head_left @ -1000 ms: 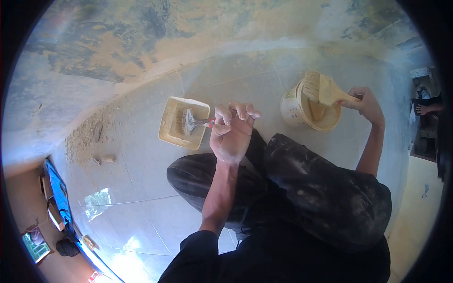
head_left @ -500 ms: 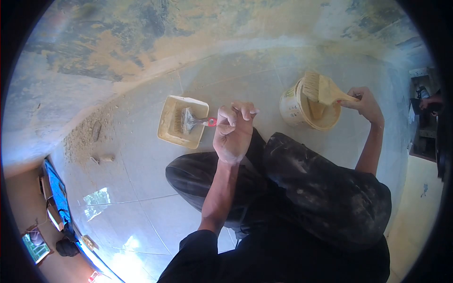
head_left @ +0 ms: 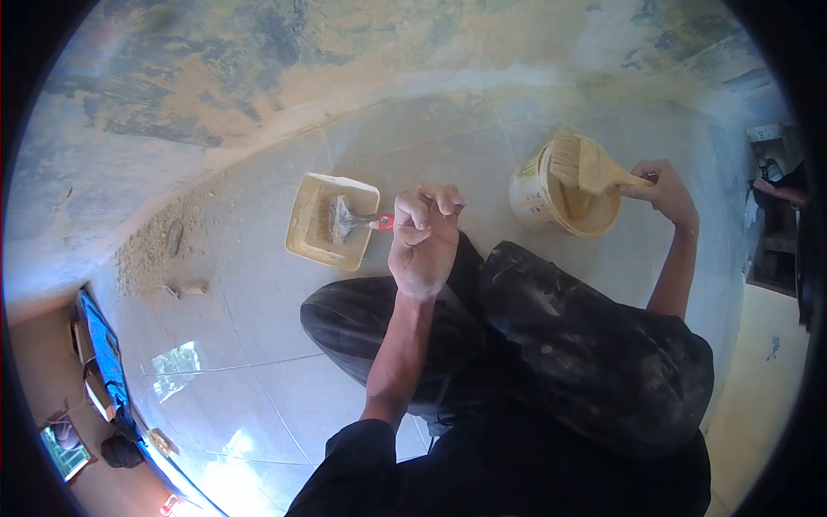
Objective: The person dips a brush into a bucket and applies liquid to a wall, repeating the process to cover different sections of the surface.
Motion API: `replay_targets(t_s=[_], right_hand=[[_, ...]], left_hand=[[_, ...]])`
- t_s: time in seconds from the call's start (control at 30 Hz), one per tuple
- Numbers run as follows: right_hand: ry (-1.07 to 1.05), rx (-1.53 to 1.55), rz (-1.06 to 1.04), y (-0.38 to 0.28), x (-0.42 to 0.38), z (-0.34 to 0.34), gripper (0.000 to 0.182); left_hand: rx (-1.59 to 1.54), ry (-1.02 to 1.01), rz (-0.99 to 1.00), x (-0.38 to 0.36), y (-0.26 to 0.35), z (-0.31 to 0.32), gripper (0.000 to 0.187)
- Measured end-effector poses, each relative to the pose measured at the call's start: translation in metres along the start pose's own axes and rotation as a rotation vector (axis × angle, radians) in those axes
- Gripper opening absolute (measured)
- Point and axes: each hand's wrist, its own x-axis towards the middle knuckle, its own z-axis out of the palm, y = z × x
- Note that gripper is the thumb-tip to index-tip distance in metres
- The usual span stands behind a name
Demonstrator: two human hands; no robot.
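Note:
In the head view my right hand (head_left: 665, 191) grips the handle of a wide paintbrush (head_left: 594, 168). Its pale bristles lie over the opening of a round bucket (head_left: 536, 200), coated inside with beige material. My left hand (head_left: 425, 237) is raised over my knees, palm up, fingers loosely curled and apart, with nothing in it. Just left of it, a second brush (head_left: 345, 218) with a red-ended handle rests in a square cream tub (head_left: 306, 252). The handle's end reaches close to my left hand in this view. Dusty residue covers my palm.
A patchy plastered wall (head_left: 284, 69) curves along the far side of the tiled floor (head_left: 267, 345). Rubble (head_left: 155, 246) lies at the wall's foot on the left. My folded legs (head_left: 594, 353) are in front. At the right edge another person's hand (head_left: 765, 186) shows near shelving.
My hands hold nearly the same pose, the brush staying over the bucket. At the right edge the other person's arm has shifted.

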Motion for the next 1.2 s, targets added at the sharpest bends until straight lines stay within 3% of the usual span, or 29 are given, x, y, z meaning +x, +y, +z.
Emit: replay_targets(t_s=[0.57, 0.67, 0.73, 0.8, 0.93, 1.13, 1.17, 1.2], right_hand=[[-0.013, 0.010, 0.026, -0.001, -0.002, 0.000, 0.029], [0.000, 0.031, 0.027, -0.001, -0.002, 0.001, 0.030], [0.032, -0.009, -0.166, 0.021, 0.004, 0.003, 0.030], [0.004, 0.010, -0.016, 0.015, -0.002, -0.004, 0.029], [0.112, 0.095, -0.079, 0.023, -0.001, -0.013, 0.029], [0.359, 0.133, -0.228, 0.007, -0.006, -0.032, 0.025], [0.412, 0.216, -0.248, -0.001, -0.007, -0.038, 0.024], [0.456, 0.304, -0.268, -0.010, -0.004, -0.050, 0.023]], left_hand=[[0.072, -0.033, 0.023, -0.003, -0.001, -0.009, 0.015], [0.001, 0.009, 0.003, -0.003, 0.001, -0.011, 0.017], [0.037, 0.079, 0.001, -0.005, 0.008, -0.011, 0.022], [-0.005, 0.100, 0.047, -0.008, 0.014, -0.018, 0.027], [0.005, 0.225, 0.083, -0.021, 0.048, -0.041, 0.029], [0.214, 0.253, 0.323, -0.083, 0.122, -0.097, 0.037], [0.355, 0.568, 0.482, -0.086, 0.124, -0.077, 0.035], [0.327, 0.561, 0.505, -0.105, 0.147, -0.117, 0.034]])
